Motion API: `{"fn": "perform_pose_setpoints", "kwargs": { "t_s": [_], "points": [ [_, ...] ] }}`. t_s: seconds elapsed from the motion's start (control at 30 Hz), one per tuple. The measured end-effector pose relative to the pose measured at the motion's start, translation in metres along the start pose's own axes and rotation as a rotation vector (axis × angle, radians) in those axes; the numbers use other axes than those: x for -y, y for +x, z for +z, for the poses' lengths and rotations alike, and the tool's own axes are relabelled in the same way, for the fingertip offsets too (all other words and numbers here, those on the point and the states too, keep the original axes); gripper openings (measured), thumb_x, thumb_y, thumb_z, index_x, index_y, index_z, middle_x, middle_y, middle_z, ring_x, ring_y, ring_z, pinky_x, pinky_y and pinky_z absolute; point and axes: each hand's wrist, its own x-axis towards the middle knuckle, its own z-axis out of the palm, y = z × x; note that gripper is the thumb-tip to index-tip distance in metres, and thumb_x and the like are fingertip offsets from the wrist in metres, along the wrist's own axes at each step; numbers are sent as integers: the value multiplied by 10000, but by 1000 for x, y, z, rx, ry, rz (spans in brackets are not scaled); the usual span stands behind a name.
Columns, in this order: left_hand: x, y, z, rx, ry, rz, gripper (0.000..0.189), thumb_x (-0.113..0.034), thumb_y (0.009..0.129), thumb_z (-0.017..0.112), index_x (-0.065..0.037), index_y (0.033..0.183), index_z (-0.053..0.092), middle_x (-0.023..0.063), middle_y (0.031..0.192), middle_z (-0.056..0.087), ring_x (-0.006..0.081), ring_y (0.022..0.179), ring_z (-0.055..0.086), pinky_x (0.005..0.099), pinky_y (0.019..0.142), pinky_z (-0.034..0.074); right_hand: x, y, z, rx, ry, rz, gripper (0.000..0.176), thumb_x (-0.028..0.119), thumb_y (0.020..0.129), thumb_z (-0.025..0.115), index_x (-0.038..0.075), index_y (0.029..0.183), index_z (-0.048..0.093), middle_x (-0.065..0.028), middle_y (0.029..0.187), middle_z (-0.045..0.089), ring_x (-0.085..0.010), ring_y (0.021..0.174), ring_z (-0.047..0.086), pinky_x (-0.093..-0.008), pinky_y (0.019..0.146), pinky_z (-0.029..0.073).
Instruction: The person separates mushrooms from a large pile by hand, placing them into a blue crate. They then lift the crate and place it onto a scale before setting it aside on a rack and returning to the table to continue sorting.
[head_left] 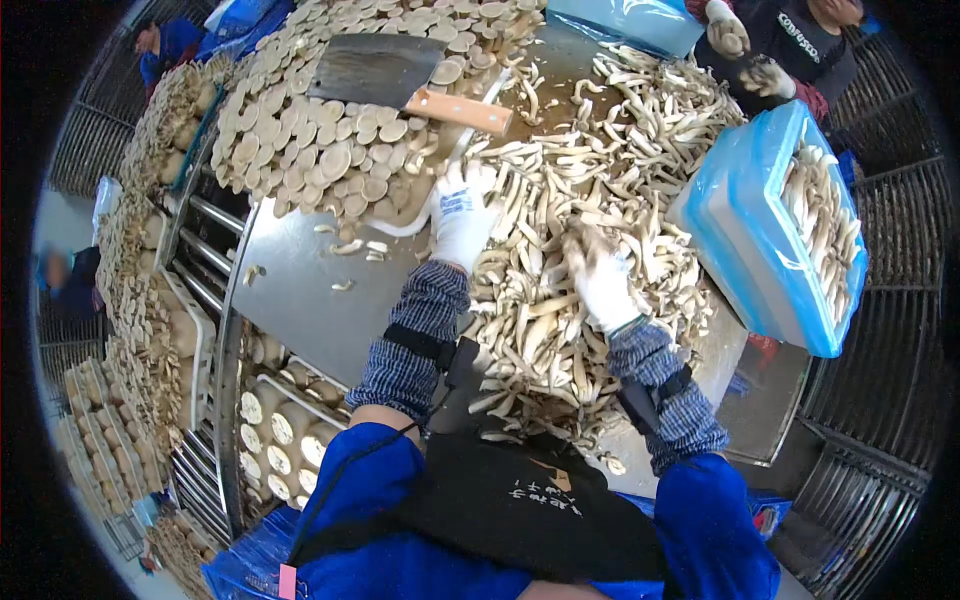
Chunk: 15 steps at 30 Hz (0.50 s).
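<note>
A loose heap of long, pale mushrooms (540, 345) covers the steel table in front of me. My left hand (463, 212), in a white glove, rests at the heap's left edge with its fingers apart and touching mushrooms. No held item shows in it. Over the middle of the heap lies my right hand (602, 278), its glove stained brown at the fingers. These fingers are slightly spread and bent down onto the mushrooms; what lies under them is hidden. Beyond my left hand, a cleaver (375, 68) with a wooden handle lies on a bed of round, flat mushroom caps (300, 150).
A blue-lined box (750, 225) of long mushrooms stands tilted at the right. Another person's gloved hands (745, 50) are at the far right, near a blue plastic-covered box (625, 22). Racks of mushroom bottles (280, 430) stand at the left below the steel table (310, 275).
</note>
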Motion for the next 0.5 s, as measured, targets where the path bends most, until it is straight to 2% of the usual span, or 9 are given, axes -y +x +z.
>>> {"fn": "perform_pose_setpoints", "kwargs": {
  "t_s": [0.07,0.13,0.2,0.23,0.27,0.33,0.37,0.4,0.5],
  "points": [
    [3,12,4,33,141,91,727,-335,727,724,-74,1356,468,184,1355,463,382,1219,442,470,1017,384,16,-8,-3,125,74,10,321,217,917,569,48,1186,613,-185,986,655,-289,885,647,-367,796,533],
    [9,29,5,66,280,187,729,-317,710,714,-82,1356,471,181,1360,477,382,1215,460,459,1010,404,15,-16,10,-11,17,-159,299,151,877,601,27,1149,623,-166,979,648,-267,872,638,-351,770,540],
    [17,47,1,456,249,23,736,-322,720,698,-83,1372,456,175,1342,518,382,1260,457,454,1004,424,28,-32,13,27,121,-110,268,72,845,623,-3,1102,623,-154,1052,657,-271,944,645,-367,778,550],
    [20,40,-2,412,203,43,723,-306,748,677,-91,1391,426,174,1316,551,360,1251,495,441,988,446,28,-40,20,7,193,-133,268,74,850,623,-2,1107,626,-154,1056,658,-272,953,647,-372,795,546],
    [15,44,-14,608,154,-32,747,-297,763,664,-103,1426,379,180,1319,549,352,1207,536,424,991,448,27,-45,26,-17,262,-167,268,76,855,623,-2,1112,629,-155,1060,660,-273,961,650,-377,813,541],
    [33,28,3,586,228,39,791,-279,758,659,-117,1460,332,190,1324,540,360,1181,551,426,997,444,26,-58,33,13,236,-86,289,92,854,641,-7,1126,629,-170,1021,666,-269,950,657,-397,897,515],
    [35,18,1,558,111,29,745,-275,785,681,-96,1437,367,192,1355,511,401,1260,470,492,1038,382,23,-63,36,31,295,-29,306,112,858,645,-9,1139,627,-178,1045,668,-287,976,655,-389,913,511],
    [37,4,-1,561,116,36,745,-275,785,681,-96,1437,367,192,1355,511,401,1260,470,492,1038,382,22,-70,39,54,356,28,325,132,862,649,-11,1153,626,-187,1068,669,-305,1002,653,-381,928,506],
    [51,-46,7,235,-182,46,703,-256,785,723,-85,1394,417,201,1313,528,404,1200,500,476,1007,405,26,-94,46,81,416,197,373,170,873,657,-30,1185,613,-223,1145,651,-347,1081,630,-369,953,491]
  ]
}}
